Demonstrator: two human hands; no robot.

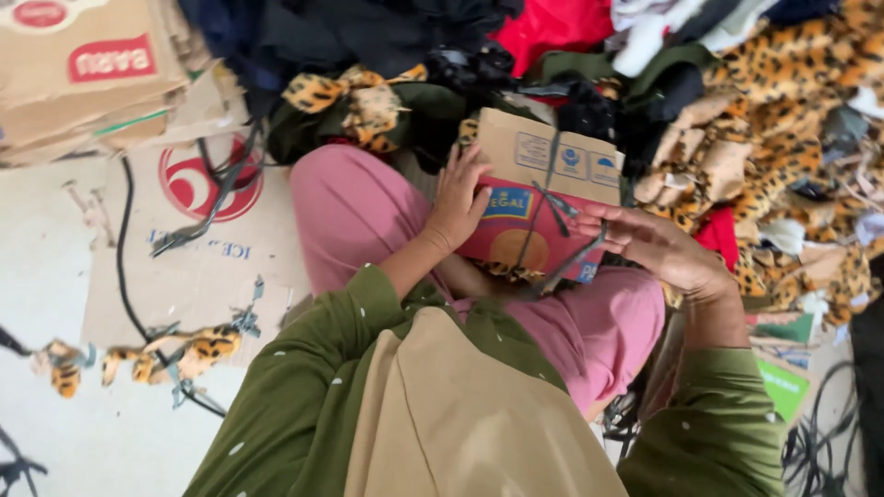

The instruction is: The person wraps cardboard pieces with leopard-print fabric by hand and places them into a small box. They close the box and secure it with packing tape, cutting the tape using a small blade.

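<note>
1. The left hand pressed flat, fingers spread, on a brown-and-red printed cardboard piece resting on the pink-trousered lap.
2. The right hand pinched a dark grey strap crossing that cardboard.
3. Leopard-print fabric scraps lay piled beyond.

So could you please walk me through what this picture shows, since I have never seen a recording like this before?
There is no machine here: the one picture comes from a camera worn on a person's head, looking down at their own lap and two bare hands. The person sits on the floor in pink trousers and a green top. On the lap rests a piece of cardboard with grey straps crossed around it. The left hand lies flat on the cardboard's left edge; the right hand pinches a grey strap at the right. Beyond the lap lies a pile of leopard-print fabric scraps and dark clothes. To the left, flattened boxes and a black cable lie on the floor.
</note>
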